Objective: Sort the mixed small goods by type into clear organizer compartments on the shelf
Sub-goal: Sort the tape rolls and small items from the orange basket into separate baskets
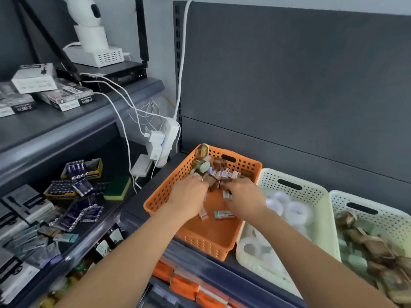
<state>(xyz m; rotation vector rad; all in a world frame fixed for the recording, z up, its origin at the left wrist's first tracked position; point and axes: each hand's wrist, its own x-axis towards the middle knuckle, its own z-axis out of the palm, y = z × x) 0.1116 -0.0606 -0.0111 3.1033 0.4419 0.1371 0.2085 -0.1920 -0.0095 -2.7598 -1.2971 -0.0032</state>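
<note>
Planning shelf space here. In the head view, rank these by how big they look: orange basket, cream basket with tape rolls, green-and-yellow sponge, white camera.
Largest: orange basket and cream basket. They look about alike, and the cream one is nearer, so I won't rank them.
Next: white camera, cut off by the frame's top.
Smallest: sponge.

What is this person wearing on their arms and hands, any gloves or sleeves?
Nothing shows: the left hand and right hand are bare, without gloves, and both forearms are uncovered to the picture's edge, with no sleeves, watch or bracelet.
</note>
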